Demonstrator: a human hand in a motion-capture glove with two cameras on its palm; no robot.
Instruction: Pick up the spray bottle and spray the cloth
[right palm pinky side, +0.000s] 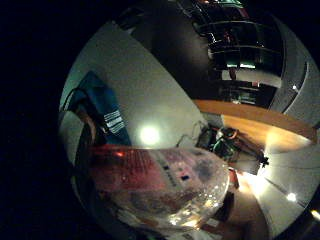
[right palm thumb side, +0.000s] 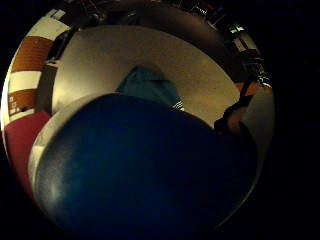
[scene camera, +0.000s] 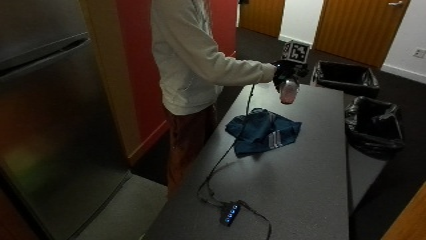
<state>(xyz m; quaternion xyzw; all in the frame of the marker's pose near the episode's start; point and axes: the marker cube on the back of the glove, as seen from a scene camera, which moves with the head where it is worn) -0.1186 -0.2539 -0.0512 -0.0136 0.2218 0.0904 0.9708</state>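
**A:** Which step are we on?

**B:** The pickup looks done. The bottle (scene camera: 289, 91) is off the table (scene camera: 313, 165), held in the air by the right hand (scene camera: 285, 71). Spraying is what remains, as I judge it.

**A:** Start from what's nearest. Where's the cloth?

**B:** The cloth (scene camera: 262, 131) lies crumpled on the table, on the near side of the bottle and lower, well apart from it. The bottle hangs past its far edge, not over it.

**A:** So what does the next move call for?

**B:** Bringing the nozzle round toward the cloth, probably closer in, then squeezing the trigger. I can't tell which way the nozzle faces now.

**A:** And the hand itself?

**B:** Its fingers are curled round the bottle's top, the clear body hanging below. In the little finger side palm view the bottle (right palm pinky side: 160, 187) sits close against the palm, with the cloth (right palm pinky side: 105, 112) on the table beyond it.
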